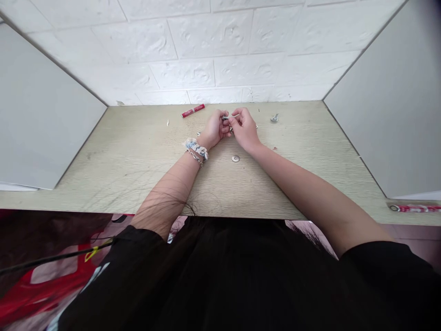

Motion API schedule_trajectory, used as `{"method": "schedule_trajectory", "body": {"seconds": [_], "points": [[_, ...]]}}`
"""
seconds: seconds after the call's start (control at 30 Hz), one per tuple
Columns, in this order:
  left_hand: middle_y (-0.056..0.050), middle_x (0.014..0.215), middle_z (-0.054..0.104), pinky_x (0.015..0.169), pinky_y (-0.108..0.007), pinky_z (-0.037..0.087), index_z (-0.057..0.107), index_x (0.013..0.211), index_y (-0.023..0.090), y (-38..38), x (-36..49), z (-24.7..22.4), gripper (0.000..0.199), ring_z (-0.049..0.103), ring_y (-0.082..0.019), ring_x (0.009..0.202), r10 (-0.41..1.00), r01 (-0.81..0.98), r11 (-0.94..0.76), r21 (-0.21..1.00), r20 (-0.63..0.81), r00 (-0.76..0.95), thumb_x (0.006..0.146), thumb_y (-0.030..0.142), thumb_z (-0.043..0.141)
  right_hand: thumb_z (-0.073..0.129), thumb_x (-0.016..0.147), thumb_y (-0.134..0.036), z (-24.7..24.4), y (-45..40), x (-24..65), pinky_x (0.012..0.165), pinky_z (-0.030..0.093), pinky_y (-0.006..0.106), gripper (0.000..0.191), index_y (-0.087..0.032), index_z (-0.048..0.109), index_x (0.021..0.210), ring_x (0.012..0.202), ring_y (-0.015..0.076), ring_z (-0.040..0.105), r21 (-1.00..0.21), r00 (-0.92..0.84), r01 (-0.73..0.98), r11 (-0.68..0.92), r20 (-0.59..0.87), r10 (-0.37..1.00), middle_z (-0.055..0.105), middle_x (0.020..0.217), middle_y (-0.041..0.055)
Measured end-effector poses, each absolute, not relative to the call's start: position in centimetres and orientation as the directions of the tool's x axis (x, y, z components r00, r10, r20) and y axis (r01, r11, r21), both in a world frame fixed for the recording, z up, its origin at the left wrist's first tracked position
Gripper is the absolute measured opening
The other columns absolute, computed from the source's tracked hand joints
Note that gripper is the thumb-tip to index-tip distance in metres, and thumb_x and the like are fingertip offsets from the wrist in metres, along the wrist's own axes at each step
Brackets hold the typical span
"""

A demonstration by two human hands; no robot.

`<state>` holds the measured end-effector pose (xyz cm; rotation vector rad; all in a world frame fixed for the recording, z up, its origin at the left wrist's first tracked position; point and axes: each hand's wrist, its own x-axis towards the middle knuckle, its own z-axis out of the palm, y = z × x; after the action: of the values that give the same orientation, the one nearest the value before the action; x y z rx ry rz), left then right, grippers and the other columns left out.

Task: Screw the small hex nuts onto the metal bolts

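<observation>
Near the back of the tabletop, my left hand [216,128] is closed with its fingers curled around a small metal bolt [225,118]. My right hand [245,129] meets it from the right, thumb and forefinger pinched at the bolt's end. Fingers hide most of the bolt, and any small part on it cannot be made out. Below the hands, a flat round washer [235,158] lies on the table. Another bolt, with a washer on it [274,118], rests to the right. Small metal bits show partly beside the left wrist and behind the right hand.
The pale wooden table [144,161] ends at a white brick-patterned wall [193,41]. Grey panels stand at the left [41,105] and right [389,101]. A red tube [193,111] lies behind the left hand; a second red tube [415,208] lies at the right front edge.
</observation>
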<state>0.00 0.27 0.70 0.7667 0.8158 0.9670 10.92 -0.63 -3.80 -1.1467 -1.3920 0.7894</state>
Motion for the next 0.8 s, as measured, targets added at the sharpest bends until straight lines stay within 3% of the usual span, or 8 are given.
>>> {"method": "schedule_trajectory", "body": {"seconds": [0.2,0.4,0.63,0.8], "points": [[0.009,0.049,0.029,0.042,-0.018,0.030,0.042,0.075,0.020,0.1,0.3,0.5,0.024,0.022,-0.005,0.034,0.945,-0.338,0.281,0.898,-0.196,0.263,0.097,0.022,0.036,0.058,0.094,-0.036,-4.1,-0.1,11.0,0.068,0.049,0.028,0.015,-0.024,0.049,0.094,0.062,0.0100,0.058,-0.925,0.118,0.223,0.307,0.339,0.933,0.055,0.066,-0.0079],[0.009,0.048,0.026,0.041,-0.020,0.027,0.036,0.073,0.022,-0.2,0.5,0.4,0.025,0.021,-0.005,0.034,0.971,-0.226,0.203,0.953,-0.167,0.168,0.099,0.025,0.037,0.061,0.090,-0.027,-4.7,0.5,11.0,0.069,0.048,0.028,0.010,-0.022,0.053,0.095,0.064,0.0100,0.057,-0.931,0.092,0.209,0.299,0.323,0.942,0.056,0.069,-0.0071],[0.008,0.047,0.026,0.041,-0.023,0.025,0.035,0.073,0.022,-0.3,0.6,0.4,0.027,0.022,-0.007,0.034,0.977,-0.183,0.182,0.966,-0.157,0.141,0.100,0.024,0.034,0.062,0.091,-0.037,-4.3,0.6,11.0,0.061,0.048,0.028,0.016,-0.022,0.057,0.090,0.063,0.0118,0.058,-0.949,0.080,0.154,0.276,0.291,0.953,0.057,0.068,-0.0045],[0.007,0.048,0.026,0.045,-0.024,0.027,0.036,0.071,0.021,-0.3,0.6,0.3,0.028,0.023,-0.007,0.037,0.980,-0.157,0.159,0.975,-0.137,0.142,0.100,0.024,0.035,0.062,0.091,-0.044,-3.7,0.0,11.2,0.063,0.047,0.029,0.025,-0.021,0.056,0.084,0.061,0.0118,0.056,-0.947,0.090,0.209,0.245,0.268,0.959,0.055,0.065,-0.0046]]}}
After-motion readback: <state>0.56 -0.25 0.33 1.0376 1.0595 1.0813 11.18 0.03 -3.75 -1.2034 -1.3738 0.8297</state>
